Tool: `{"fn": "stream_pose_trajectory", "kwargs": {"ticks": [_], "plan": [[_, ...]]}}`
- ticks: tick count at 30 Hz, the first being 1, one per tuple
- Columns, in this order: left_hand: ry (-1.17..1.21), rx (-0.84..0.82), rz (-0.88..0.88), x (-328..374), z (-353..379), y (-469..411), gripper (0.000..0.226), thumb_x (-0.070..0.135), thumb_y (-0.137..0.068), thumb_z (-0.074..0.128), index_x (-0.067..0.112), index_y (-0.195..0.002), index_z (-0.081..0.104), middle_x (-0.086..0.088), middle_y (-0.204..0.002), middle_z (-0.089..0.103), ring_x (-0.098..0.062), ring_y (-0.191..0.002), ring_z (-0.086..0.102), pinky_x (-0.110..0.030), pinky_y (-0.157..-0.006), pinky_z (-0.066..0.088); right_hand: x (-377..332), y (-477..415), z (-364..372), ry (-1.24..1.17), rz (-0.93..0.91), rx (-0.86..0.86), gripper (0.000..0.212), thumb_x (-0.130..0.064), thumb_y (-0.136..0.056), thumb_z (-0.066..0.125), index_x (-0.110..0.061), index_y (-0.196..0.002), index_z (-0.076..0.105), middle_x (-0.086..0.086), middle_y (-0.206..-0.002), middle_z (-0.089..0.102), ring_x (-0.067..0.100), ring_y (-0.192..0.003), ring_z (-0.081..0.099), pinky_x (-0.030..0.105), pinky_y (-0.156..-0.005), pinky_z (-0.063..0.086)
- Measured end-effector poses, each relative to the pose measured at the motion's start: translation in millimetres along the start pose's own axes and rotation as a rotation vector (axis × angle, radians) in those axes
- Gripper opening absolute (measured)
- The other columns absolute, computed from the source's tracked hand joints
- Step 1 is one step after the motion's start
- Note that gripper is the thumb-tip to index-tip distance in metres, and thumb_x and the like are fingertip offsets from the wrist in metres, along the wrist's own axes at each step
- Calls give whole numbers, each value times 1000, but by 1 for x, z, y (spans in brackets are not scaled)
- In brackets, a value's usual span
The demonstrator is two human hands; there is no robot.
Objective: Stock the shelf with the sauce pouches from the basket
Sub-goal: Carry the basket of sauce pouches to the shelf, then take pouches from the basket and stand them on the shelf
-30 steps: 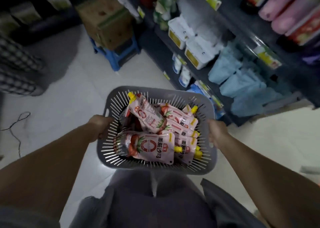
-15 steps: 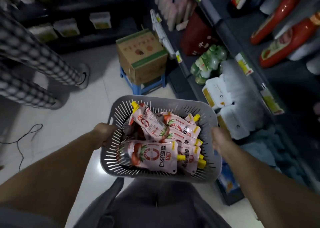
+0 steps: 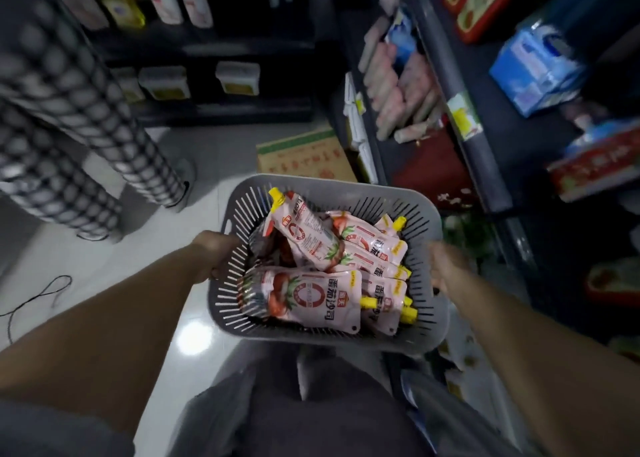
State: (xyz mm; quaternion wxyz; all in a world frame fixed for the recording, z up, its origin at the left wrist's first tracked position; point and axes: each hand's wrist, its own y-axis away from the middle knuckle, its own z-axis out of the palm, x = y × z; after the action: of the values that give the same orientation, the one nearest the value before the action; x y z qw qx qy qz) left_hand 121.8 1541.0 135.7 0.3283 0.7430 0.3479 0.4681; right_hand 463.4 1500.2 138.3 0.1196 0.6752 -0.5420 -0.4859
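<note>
A dim shop aisle with a pale tiled floor [image 3: 114, 259]: dark shelving closes the far end [image 3: 214, 110], and a second shelf [image 3: 485, 165] runs down the right side, its front edge slanting close past the basket's right corner. The open room lies to the left, a stretch of bare tile between the basket and a person in checked trousers [image 3: 86, 127] standing at the left, with a thin black cable [image 3: 41, 293] looping across the floor near the left edge. A brown carton [image 3: 304, 158] sits on the floor just beyond the basket's far rim.

The grey slotted basket [image 3: 332, 188] hangs in mid-air before the wearer, carried at both sides. The left hand [image 3: 216, 254] is clenched over the left rim. The right hand [image 3: 446, 266], blurred, clasps the right rim, its fingertips hidden behind the wall.

All the pink sauce pouches are in the basket — none on the shelf. The top pouch [image 3: 304, 234] lies tilted, its long axis running from near the middle up to the far-left corner, yellow cap pointing away from the wearer. The front pouch [image 3: 311, 299] lies crosswise along the near wall, long axis left to right, cap pointing right. The pouches beneath it also show yellow caps toward the right wall.
</note>
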Motion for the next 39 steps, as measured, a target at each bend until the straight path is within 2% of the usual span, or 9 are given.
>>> {"fn": "stream_pose_trajectory", "kwargs": {"ticks": [3, 8, 10, 13, 21, 25, 29, 33, 39], "plan": [[34, 21, -24, 41, -7, -36, 31, 10, -84, 56, 10, -57, 41, 3, -21, 34, -10, -16, 26, -12, -37, 22, -49, -25, 26, 27, 7, 20, 33, -12, -89, 45, -13, -56, 39, 3, -55, 37, 17, -42, 34, 8, -25, 20], [91, 90, -60, 109, -22, -83, 31, 9, -82, 59, 10, -56, 42, 1, -24, 36, -12, -17, 29, -8, -33, 24, -124, -59, 69, -5, 44, 10, 22, -17, -85, 53, -12, -64, 51, 5, -59, 47, 19, -41, 45, 12, -29, 30], [123, 125, -72, 132, -25, -101, 31, 11, -82, 61, 8, -57, 44, 0, -26, 40, -10, -13, 31, -5, -30, 26, -152, -77, 86, -2, 49, 13, 19, -20, -80, 56, -4, -85, 64, 11, -73, 58, 24, -53, 56, 22, -44, 43], [186, 135, -104, 161, -27, -125, 32, 9, -82, 62, 8, -56, 44, -2, -28, 41, -8, -12, 33, -6, -26, 26, -186, -102, 104, 82, 58, 26, 35, -23, -78, 59, 1, -103, 65, 13, -84, 60, 28, -65, 55, 29, -58, 43], [219, 191, -188, 197, -11, -194, 29, 11, -83, 62, 7, -58, 48, -11, -51, 43, -15, -28, 37, -10, -29, 29, -264, -171, 147, 176, 27, -72, 13, -15, -83, 59, -3, -82, 62, 12, -73, 58, 26, -72, 57, 32, -62, 46], [260, 173, -250, 201, 6, -223, 31, 6, -85, 59, 7, -56, 47, -4, -32, 42, -11, -19, 34, -7, -29, 27, -271, -209, 168, 219, 27, -120, 24, -17, -92, 50, -15, -67, 52, 0, -65, 48, 13, -49, 51, 15, -37, 42], [192, 261, -281, 201, 17, -244, 28, 12, -78, 61, 5, -54, 49, -11, -47, 47, -23, -41, 44, -22, -41, 37, -271, -235, 182, 228, 96, 3, 30, -15, -87, 56, -4, -60, 49, 6, -61, 47, 22, -56, 47, 32, -56, 39], [129, 397, -296, 199, 27, -248, 23, 21, -75, 55, 0, -66, 57, -14, -56, 51, -32, -59, 52, -43, -61, 47, -261, -248, 185, 386, -8, -16, 36, -18, -93, 48, -18, -57, 43, -1, -60, 43, 14, -58, 42, 30, -61, 39], [99, 411, -317, 199, 27, -257, 23, 15, -82, 54, 1, -64, 55, -16, -63, 55, -34, -67, 55, -43, -67, 49, -259, -245, 187, 341, -27, 59, 24, -19, -89, 49, -2, -73, 54, 7, -62, 49, 28, -70, 52, 31, -63, 37]]}}
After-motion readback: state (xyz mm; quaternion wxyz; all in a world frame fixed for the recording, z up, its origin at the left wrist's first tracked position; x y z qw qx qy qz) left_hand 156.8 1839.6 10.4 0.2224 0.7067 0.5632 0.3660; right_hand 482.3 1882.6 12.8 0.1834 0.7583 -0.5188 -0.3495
